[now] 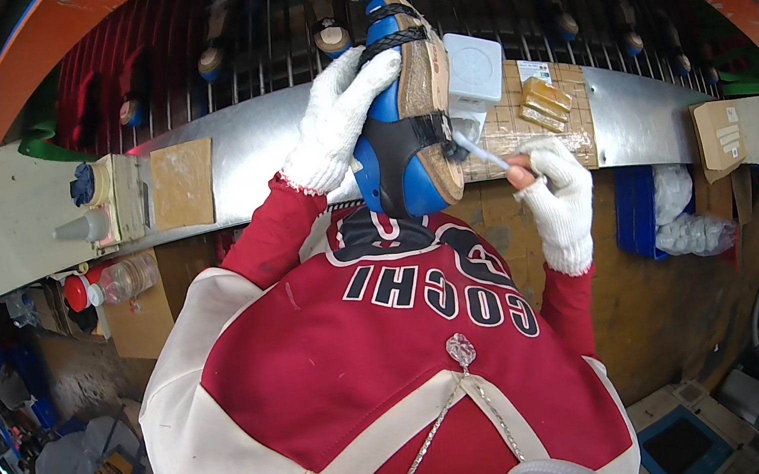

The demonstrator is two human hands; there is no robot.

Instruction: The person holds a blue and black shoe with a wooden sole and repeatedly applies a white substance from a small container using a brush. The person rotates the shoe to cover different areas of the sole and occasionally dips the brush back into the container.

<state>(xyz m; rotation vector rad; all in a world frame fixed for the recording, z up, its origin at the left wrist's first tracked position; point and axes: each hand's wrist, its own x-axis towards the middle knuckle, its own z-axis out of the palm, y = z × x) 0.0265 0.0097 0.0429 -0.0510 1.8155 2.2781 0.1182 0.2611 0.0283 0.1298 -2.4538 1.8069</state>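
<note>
in the right hand [559, 195] — pale-handled tool [484, 151], tip indistinct at shoe [420, 88]

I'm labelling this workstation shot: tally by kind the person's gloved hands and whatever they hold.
White-gloved hands, left and right: 2
Blue, black and tan strapped shoe, in the left hand: 1
Slim, pale-handled tool, in the right hand: 1
Total: 4

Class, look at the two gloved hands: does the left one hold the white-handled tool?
No, the right hand holds the white-handled tool, while the left hand holds the blue-and-black shoe.
</note>
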